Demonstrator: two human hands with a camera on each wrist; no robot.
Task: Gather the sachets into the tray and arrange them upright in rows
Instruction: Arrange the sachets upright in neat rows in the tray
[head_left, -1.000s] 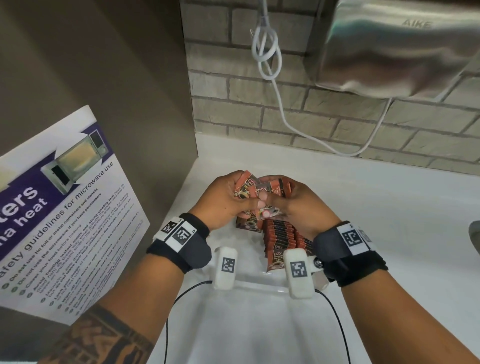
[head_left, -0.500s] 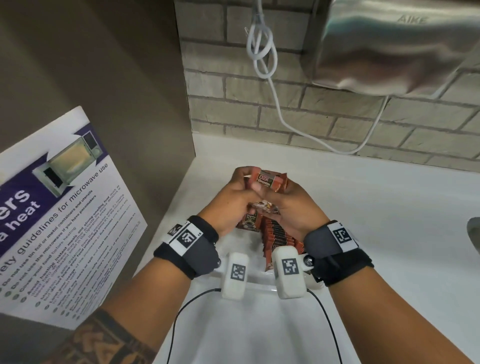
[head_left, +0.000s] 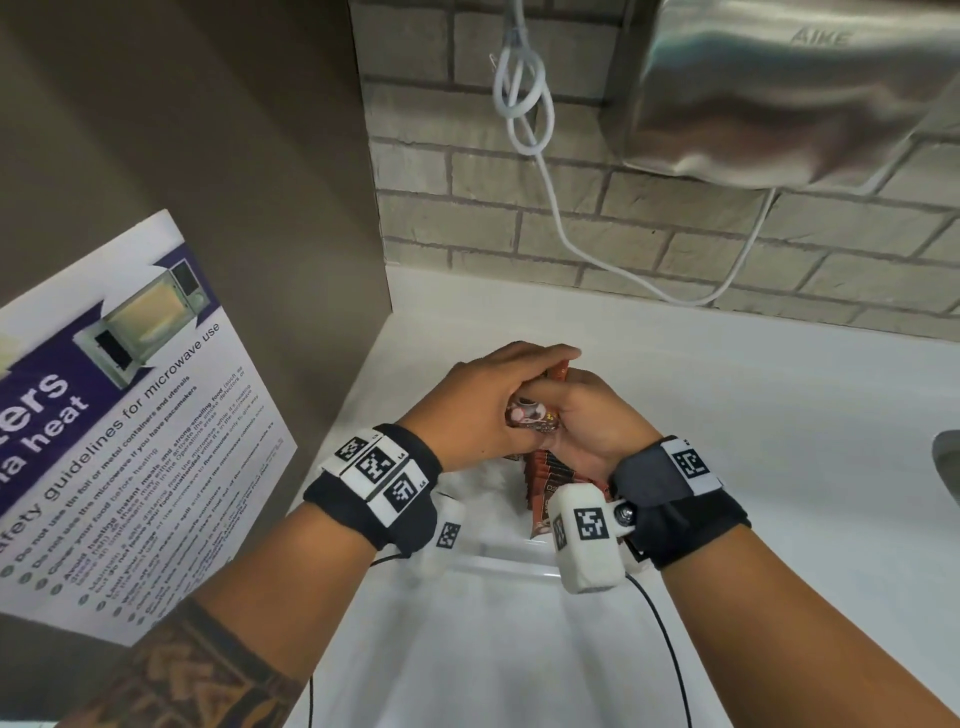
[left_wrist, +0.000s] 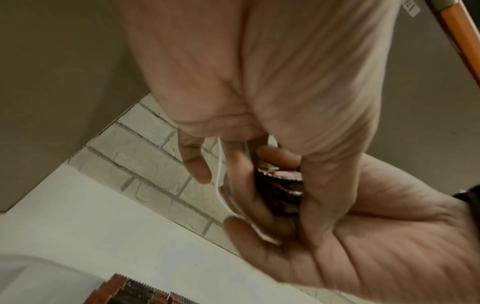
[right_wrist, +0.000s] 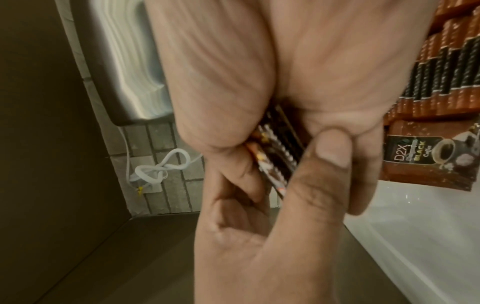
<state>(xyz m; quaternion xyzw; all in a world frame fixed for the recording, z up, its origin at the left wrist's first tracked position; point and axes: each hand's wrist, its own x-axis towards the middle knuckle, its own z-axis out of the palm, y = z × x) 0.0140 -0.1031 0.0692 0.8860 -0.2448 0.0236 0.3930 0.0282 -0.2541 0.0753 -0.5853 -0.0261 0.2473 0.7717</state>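
Note:
Both hands clasp one small bundle of brown coffee sachets (head_left: 535, 422) just above the white tray (head_left: 519, 569). My left hand (head_left: 519, 387) lies over the top of the bundle, its thumb against the near side. My right hand (head_left: 576, 402) cups the bundle from the right and below. The bundle's serrated ends (right_wrist: 278, 148) show between the palms, and also the bundle (left_wrist: 281, 185) in the left wrist view. A row of upright sachets (head_left: 550, 483) stands in the tray under the hands, its front sachet (right_wrist: 428, 156) reading D2X Black Coffee.
A brown cabinet side (head_left: 234, 208) with a microwave safety poster (head_left: 130, 415) stands close on the left. Behind is a brick wall (head_left: 519, 234) with a steel hand dryer (head_left: 779, 88) and a knotted white cable (head_left: 524, 98). A white counter (head_left: 779, 415) stretches to the right.
The loose, fanned sachets between the hands have been pressed into a tight bundle. My left hand has slid over the top of it, and both hands have sunk slightly toward the tray.

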